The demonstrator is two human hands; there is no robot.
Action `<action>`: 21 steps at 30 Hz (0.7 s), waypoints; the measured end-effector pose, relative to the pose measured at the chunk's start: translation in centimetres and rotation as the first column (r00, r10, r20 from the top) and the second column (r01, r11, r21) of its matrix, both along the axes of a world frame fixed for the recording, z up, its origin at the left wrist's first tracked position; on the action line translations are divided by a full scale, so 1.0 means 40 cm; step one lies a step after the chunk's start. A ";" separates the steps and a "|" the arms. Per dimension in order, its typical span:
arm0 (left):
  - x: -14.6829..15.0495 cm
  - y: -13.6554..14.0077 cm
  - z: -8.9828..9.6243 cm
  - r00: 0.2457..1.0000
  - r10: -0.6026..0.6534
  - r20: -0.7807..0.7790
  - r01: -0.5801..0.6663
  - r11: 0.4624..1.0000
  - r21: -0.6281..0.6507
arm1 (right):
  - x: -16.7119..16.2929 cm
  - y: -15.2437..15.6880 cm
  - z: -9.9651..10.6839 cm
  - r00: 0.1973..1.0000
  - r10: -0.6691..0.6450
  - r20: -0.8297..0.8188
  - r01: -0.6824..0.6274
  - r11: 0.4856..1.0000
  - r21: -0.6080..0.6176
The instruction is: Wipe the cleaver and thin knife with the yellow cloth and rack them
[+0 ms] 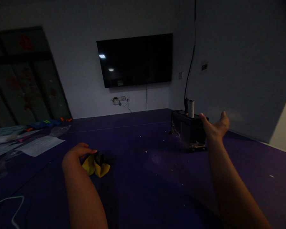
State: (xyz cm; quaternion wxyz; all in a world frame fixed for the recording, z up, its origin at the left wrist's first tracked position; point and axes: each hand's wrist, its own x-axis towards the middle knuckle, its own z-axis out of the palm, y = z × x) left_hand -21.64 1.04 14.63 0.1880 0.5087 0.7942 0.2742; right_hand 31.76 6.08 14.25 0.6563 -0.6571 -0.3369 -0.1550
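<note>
My left hand [79, 151] is closed on a yellow and dark cloth [95, 167], pinching its dark upper part between thumb and fingers. The cloth hangs crumpled at or just above the purple floor; contact with it is hard to tell. Off to the right, my right hand [215, 125] is stretched out with thumb and fingers apart and nothing in it. It appears beside a black box [188, 128] that stands near the wall. On the box's top stands a pale cylinder [191, 108], with a small dark object [186, 106] next to it.
Papers [41, 145], clear plastic [59, 130] and folded fabric [46, 124] lie at the left. A white cable [16, 198] curves at the lower left. Small white scraps dot the purple floor [143, 184]. A television [137, 60] hangs on the far wall above sockets [123, 98].
</note>
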 end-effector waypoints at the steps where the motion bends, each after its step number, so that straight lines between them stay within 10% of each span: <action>1: 0.002 -0.010 0.015 1.000 0.027 0.012 -0.027 0.999 0.028 | 0.005 0.013 -0.015 0.999 0.036 -0.030 -0.037 0.998 -0.048; 21: 0.165 -0.007 0.116 0.959 -0.276 -0.066 0.283 0.914 0.291 | -0.031 0.096 -0.130 0.953 0.174 -0.249 -0.213 0.968 -0.137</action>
